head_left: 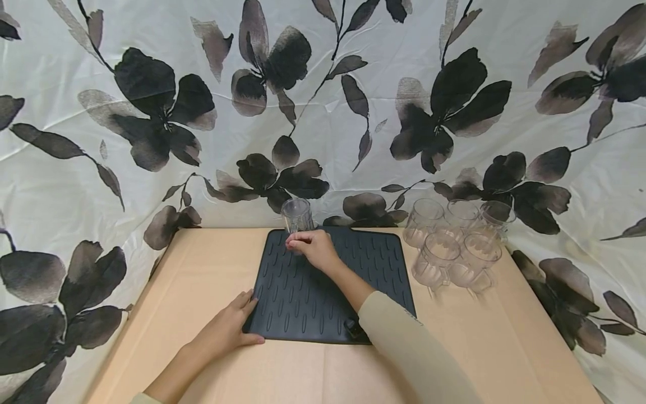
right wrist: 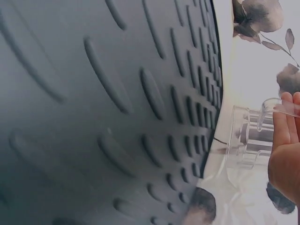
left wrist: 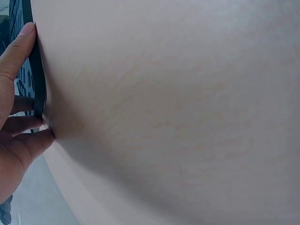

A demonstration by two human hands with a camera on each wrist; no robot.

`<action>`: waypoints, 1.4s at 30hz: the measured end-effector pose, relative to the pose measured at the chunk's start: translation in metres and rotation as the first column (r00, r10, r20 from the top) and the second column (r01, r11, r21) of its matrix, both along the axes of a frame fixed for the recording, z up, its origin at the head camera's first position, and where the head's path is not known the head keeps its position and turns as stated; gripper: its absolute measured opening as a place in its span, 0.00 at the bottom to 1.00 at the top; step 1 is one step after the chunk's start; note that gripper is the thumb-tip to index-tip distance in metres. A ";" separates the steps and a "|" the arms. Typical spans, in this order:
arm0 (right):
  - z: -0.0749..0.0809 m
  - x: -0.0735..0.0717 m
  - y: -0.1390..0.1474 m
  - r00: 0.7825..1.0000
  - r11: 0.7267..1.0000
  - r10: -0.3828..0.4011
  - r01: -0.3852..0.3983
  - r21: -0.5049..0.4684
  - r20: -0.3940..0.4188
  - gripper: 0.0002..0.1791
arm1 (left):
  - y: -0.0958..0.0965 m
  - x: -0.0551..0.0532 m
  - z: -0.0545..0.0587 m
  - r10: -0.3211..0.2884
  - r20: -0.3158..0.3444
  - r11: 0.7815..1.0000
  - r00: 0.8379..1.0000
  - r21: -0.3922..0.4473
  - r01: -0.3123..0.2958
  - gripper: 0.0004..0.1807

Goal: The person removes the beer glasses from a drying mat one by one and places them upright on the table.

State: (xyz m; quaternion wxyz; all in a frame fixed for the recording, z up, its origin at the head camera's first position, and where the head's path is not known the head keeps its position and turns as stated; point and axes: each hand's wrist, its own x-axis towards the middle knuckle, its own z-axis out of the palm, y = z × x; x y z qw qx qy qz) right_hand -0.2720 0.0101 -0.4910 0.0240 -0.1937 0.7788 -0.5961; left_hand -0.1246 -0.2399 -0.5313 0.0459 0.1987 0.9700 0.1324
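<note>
My right hand (head_left: 317, 251) pinches the handle of a clear glass mug (head_left: 296, 212) over the far left part of a dark ribbed mat (head_left: 308, 300). In the right wrist view, the mug (right wrist: 255, 136) shows beside the fingers, with a gap between it and the mat's edge. My left hand (head_left: 224, 327) rests at the mat's near left corner, its fingers along the left side and thumb by the front edge. The left wrist view shows those fingertips touching the mat's rim (left wrist: 38, 77).
Several more clear mugs (head_left: 441, 252) stand grouped to the right of the mat on the light wooden table (head_left: 504, 342). A small black object (head_left: 353, 327) lies at the mat's front edge by the right sleeve. Behind the table hangs a floral cloth (head_left: 353, 134).
</note>
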 end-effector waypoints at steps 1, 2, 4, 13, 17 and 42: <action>0.003 0.000 0.002 1.000 1.000 0.007 -0.007 -0.006 -0.007 0.07 | 0.000 0.000 0.000 -0.001 -0.002 1.000 1.000 -0.004 0.001 0.54; 0.006 0.000 0.005 1.000 1.000 0.011 -0.011 -0.005 -0.019 0.07 | 0.000 0.000 0.000 -0.001 -0.005 1.000 1.000 -0.006 0.001 0.54; 0.010 0.000 0.010 0.999 1.000 0.015 -0.015 0.005 -0.048 0.08 | 0.000 -0.001 -0.001 -0.003 -0.012 1.000 1.000 -0.010 0.003 0.54; 0.029 0.006 0.037 0.994 0.999 0.038 -0.040 -0.022 -0.098 0.11 | 0.001 0.000 0.000 0.007 -0.006 1.000 1.000 -0.015 -0.007 0.54; 0.040 0.012 0.047 0.991 0.998 0.036 -0.042 -0.040 -0.126 0.11 | 0.002 0.000 0.000 0.010 0.000 1.000 1.000 -0.013 -0.010 0.54; 0.084 0.051 0.125 0.953 1.000 -0.024 0.017 -0.025 -0.303 0.11 | 0.004 0.002 0.008 0.016 0.019 0.999 1.000 -0.052 -0.014 0.54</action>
